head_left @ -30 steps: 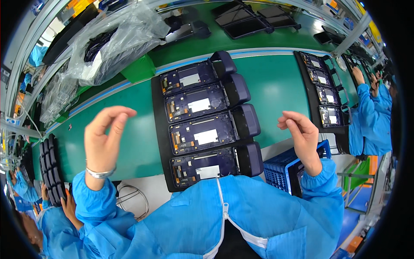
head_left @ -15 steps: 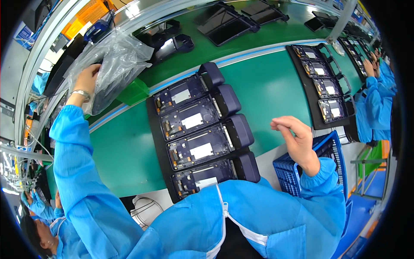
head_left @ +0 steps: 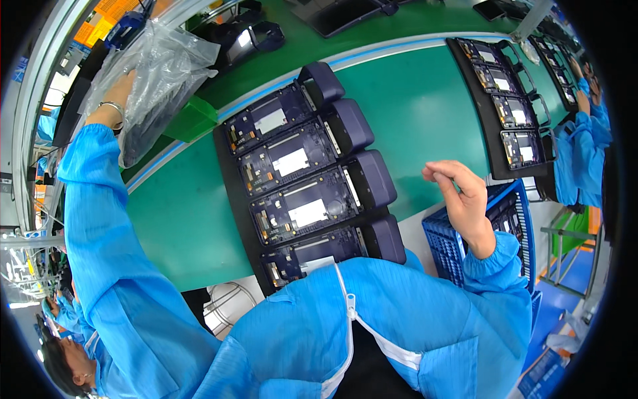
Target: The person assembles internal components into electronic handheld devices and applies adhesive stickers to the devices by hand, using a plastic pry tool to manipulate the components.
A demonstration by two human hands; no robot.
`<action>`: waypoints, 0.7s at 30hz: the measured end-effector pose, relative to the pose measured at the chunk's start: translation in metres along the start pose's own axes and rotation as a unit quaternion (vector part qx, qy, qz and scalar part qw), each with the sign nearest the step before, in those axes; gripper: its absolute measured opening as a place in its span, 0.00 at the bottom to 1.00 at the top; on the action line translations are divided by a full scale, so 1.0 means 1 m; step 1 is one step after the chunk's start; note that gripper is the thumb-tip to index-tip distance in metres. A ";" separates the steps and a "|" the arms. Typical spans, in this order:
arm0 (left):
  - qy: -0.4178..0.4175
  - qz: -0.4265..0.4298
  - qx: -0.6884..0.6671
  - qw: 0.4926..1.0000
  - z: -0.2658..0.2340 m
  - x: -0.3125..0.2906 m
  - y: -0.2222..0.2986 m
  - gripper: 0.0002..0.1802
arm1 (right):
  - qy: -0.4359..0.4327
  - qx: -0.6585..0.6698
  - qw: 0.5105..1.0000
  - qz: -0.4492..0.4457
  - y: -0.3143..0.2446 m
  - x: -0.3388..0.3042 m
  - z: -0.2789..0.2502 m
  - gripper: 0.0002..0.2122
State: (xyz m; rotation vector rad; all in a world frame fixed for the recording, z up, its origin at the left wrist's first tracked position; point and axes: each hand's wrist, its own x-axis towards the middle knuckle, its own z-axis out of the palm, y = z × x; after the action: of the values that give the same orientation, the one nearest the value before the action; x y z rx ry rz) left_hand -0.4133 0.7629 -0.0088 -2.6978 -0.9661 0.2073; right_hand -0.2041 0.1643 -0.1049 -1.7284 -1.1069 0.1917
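In the head view, the bag is being reached for by the left hand (head_left: 119,93), at the upper left beyond the bench; its fingers are lost among the folds of the clear plastic bag (head_left: 176,56), so whether anything is gripped cannot be told; the right hand (head_left: 465,199) is held above the near bench edge, loosely curled and half open, with nothing seen in it; a picking step seems to be in hand, and a firm pinch inside the plastic, then a draw back toward the row, is probably called for.

The bag is crumpled, glossy and slack, with darkness showing through; four dark-blue housings (head_left: 292,161) are lined up on a black mat (head_left: 236,193), inner faces upward, each marked by a white rectangle, with coppery strips at the left and a thick rounded block at the right; the nearest is partly covered by the jacket (head_left: 399,319).
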 end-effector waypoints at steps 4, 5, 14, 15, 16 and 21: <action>0.044 0.034 -0.020 0.998 0.020 0.013 -0.028 0.21 | 0.009 -0.004 1.000 0.019 0.001 -0.009 -0.002 0.08; 0.017 0.002 -0.008 1.000 0.014 0.013 -0.032 0.28 | 0.011 0.001 1.000 0.021 0.002 -0.011 -0.002 0.08; -0.026 -0.004 0.194 0.981 -0.005 0.009 -0.018 0.22 | 0.029 0.001 0.999 0.033 0.004 -0.031 -0.005 0.08; 0.024 -0.019 0.195 0.980 0.006 0.009 -0.073 0.22 | 0.026 0.013 0.999 0.024 0.001 -0.032 -0.005 0.08; 0.076 -0.028 0.196 0.977 0.009 0.011 -0.100 0.23 | 0.026 0.019 0.999 0.023 0.001 -0.033 -0.004 0.08; 0.103 0.024 0.159 0.982 -0.007 0.009 -0.012 0.22 | 0.039 0.015 0.998 0.043 0.004 -0.044 -0.002 0.08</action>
State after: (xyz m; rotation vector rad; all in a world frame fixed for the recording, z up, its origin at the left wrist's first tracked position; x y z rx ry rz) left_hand -0.4118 0.7764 0.0008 -2.3945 -0.7373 0.0816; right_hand -0.2256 0.1297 -0.1233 -1.7429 -0.9697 0.1918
